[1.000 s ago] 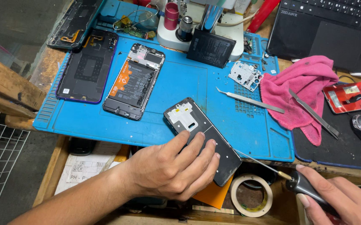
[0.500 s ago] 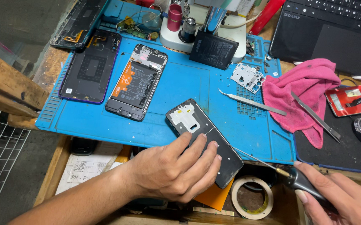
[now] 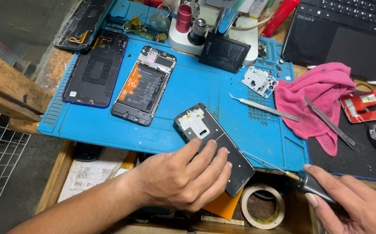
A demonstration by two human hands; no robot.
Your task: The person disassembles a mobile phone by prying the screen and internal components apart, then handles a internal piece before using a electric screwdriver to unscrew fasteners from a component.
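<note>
Blue mat point(image 3: 188, 93) on my bench holds three open phones. My left hand point(image 3: 183, 180) presses flat on one phone point(image 3: 214, 145) that sticks over the mat's near edge. My right hand point(image 3: 352, 206) has its fingers closed on one screwdriver point(image 3: 283, 171), its tip beside that phone. Two tweezers point(image 3: 263, 108) lie by one pink cloth point(image 3: 320, 97), with bare mat between.

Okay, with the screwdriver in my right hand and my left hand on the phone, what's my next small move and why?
Probably guide the screwdriver tip a little further left onto the phone frame. The left hand already pins the frame flat on the blue mat, while the tip, held by the right hand, sits just off the frame's right edge.
</note>
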